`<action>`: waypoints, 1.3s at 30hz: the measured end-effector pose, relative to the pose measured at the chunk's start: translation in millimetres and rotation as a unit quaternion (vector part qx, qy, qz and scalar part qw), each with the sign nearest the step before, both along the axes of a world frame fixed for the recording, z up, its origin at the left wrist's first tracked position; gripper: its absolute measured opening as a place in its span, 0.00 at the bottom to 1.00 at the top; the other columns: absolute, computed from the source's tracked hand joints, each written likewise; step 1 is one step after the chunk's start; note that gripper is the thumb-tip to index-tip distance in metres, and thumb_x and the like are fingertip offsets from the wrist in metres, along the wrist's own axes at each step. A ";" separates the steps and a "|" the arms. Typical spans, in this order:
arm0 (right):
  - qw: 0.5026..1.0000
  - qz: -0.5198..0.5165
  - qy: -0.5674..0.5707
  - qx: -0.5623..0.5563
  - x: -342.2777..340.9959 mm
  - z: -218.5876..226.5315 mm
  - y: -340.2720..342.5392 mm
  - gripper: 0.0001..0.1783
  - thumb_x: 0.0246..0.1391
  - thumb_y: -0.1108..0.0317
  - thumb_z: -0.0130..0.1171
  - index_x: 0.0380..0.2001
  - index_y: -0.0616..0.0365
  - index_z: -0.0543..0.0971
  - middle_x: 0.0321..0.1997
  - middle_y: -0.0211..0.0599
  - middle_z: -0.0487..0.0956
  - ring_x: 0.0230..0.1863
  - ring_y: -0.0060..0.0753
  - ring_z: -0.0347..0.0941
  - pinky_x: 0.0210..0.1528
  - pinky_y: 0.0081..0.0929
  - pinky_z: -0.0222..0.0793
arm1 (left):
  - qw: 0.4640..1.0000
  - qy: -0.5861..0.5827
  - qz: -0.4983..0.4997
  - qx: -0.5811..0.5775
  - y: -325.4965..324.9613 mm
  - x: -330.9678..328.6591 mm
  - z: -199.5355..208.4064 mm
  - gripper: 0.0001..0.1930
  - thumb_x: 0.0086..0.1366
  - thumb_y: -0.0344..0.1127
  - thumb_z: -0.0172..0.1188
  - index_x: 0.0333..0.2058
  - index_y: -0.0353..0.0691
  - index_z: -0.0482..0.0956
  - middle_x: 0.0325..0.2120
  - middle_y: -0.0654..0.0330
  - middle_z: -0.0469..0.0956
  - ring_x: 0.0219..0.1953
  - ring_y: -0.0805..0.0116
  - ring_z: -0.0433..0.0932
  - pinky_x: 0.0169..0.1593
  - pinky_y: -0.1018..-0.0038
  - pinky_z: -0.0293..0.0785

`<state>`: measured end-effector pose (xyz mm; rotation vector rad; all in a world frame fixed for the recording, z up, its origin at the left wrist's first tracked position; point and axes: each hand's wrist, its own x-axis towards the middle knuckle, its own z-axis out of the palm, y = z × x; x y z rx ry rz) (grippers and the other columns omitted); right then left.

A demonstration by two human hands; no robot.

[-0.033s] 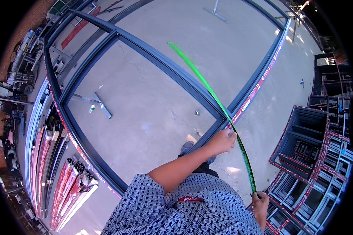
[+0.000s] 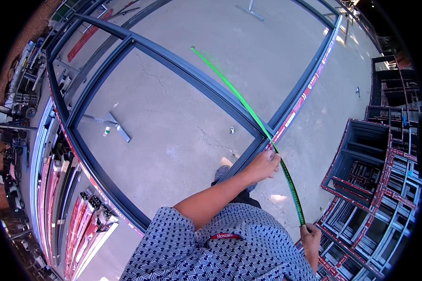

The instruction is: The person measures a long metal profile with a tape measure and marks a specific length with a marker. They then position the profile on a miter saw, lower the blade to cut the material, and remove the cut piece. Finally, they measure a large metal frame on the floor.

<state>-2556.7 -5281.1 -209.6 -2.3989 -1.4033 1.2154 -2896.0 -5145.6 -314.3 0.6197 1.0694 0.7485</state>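
A bright green tape measure blade (image 2: 239,96) stretches over a large dark grey metal frame (image 2: 192,84), its free end above the far opening. My right hand (image 2: 310,235), at the lower right, is closed round the near end of the tape; the palm side is hidden. Beside the frame's right-hand corner joint, my left hand (image 2: 265,166) is closed with fingers curled against the tape where it crosses the frame's edge. The finger pads are out of sight. Red and white protective film (image 2: 297,108) runs along the frame's outer side.
Stacked dark frames (image 2: 358,164) with red edging stand at the right. Bundled long profiles (image 2: 85,220) lie at the left. A metal stand foot (image 2: 119,127) and a small metal piece (image 2: 232,130) are on the concrete floor, near my shoe (image 2: 222,174).
The view has shifted slightly, so the frame sits a little further left and higher. The tape's free end has moved slightly left. Both hands keep their closed hold.
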 end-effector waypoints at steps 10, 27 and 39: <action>0.998 0.019 -0.016 0.063 -36.5 -25.7 -2.3 0.14 0.62 0.65 0.61 0.31 0.68 0.82 0.22 0.36 0.77 0.25 0.22 0.69 0.29 0.29 0.65 | 0.974 -0.072 0.207 0.064 1.5 -21.4 -5.1 0.19 0.80 0.47 0.49 0.52 0.36 0.73 0.42 0.55 0.82 0.43 0.69 0.81 0.47 0.70 0.81; 0.951 0.214 -0.083 0.209 -116.6 -61.8 60.4 0.09 0.59 0.67 0.62 0.34 0.62 0.85 0.30 0.48 0.80 0.33 0.51 0.78 0.38 0.43 0.73 | 0.915 -0.089 0.389 0.053 -3.7 -123.8 -34.6 0.12 0.79 0.48 0.53 0.43 0.45 0.74 0.41 0.61 0.81 0.42 0.71 0.79 0.49 0.68 0.76; 0.899 0.269 -0.145 0.314 -179.4 -73.4 116.4 0.10 0.59 0.65 0.62 0.37 0.59 0.86 0.32 0.46 0.81 0.36 0.52 0.78 0.39 0.45 0.74 | 0.870 -0.152 0.462 0.079 48.0 -180.3 -58.6 0.09 0.79 0.44 0.52 0.44 0.46 0.74 0.46 0.59 0.81 0.48 0.65 0.79 0.52 0.64 0.75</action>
